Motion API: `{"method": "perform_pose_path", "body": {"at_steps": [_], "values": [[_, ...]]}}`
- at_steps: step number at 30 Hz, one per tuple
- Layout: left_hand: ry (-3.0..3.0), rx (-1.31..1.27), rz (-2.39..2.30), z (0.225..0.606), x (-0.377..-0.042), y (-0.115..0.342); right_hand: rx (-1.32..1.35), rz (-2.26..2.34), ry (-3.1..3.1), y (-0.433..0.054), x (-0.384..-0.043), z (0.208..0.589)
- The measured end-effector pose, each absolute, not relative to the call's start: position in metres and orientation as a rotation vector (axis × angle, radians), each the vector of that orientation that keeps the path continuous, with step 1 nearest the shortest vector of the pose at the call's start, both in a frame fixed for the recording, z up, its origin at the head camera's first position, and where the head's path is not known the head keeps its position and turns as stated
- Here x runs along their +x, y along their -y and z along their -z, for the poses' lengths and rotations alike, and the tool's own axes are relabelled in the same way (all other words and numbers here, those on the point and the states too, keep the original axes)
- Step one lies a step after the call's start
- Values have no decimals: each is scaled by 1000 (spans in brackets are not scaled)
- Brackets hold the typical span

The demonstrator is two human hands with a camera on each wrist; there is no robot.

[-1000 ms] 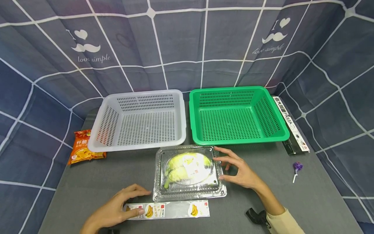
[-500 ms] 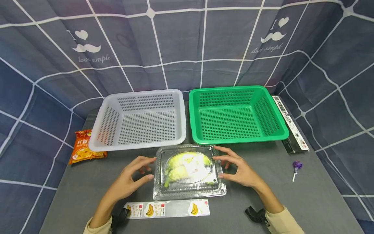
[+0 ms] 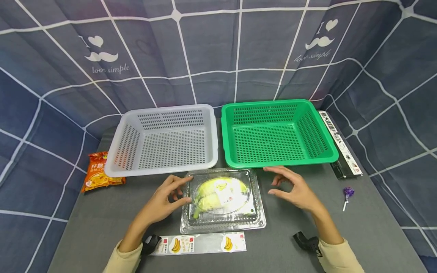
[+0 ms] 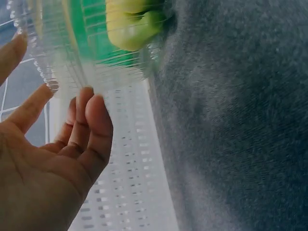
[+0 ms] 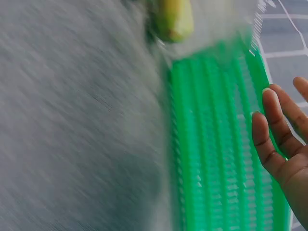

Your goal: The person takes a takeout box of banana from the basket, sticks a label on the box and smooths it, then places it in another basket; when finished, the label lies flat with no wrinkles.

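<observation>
A clear plastic clamshell box (image 3: 223,224) lies in the middle of the grey table in the head view. Yellow-green bananas (image 3: 208,201) show through its lid, under a banana sticker. My left hand (image 3: 162,201) is at the box's left side, index fingertip and thumb tip right at the edge. In the left wrist view the fingertips (image 4: 96,103) overlap the ribbed clear wall, the other fingers loosely bent. My right hand (image 3: 295,189) hovers right of the box, apart from it, fingers curved with nothing between them. A strip of banana stickers (image 3: 203,243) lies in front of the box.
Behind the box stand a white basket (image 3: 160,170) and a green basket (image 3: 283,164). An orange snack bag (image 3: 99,176) lies at the left. A black-and-white pasta box (image 3: 341,148) and a purple lollipop (image 3: 348,192) are at the right.
My left hand has left the sticker strip and moved up to the box's left edge. The right hand has drawn away rightward from the box's right edge. The box has barely moved.
</observation>
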State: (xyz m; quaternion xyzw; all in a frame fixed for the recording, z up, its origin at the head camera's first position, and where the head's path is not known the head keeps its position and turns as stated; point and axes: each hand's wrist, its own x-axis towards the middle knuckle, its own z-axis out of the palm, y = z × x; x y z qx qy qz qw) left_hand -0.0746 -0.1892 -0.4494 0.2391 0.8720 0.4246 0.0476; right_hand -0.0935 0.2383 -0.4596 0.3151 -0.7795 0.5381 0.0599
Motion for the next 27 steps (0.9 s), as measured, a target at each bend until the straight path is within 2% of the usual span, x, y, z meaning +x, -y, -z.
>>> {"method": "perform_pose_path", "body": {"at_steps": [6,15,27], "values": [[-2617,650,-1340,452,-76,189,704,-1640,2353,-260,-97,432],[-2540,581,-1393,454,-79,189,226,-1170,2400,-324,-135,431],[-2482,585,-1452,457,-76,187,157,-1061,2555,-349,-157,429]]}}
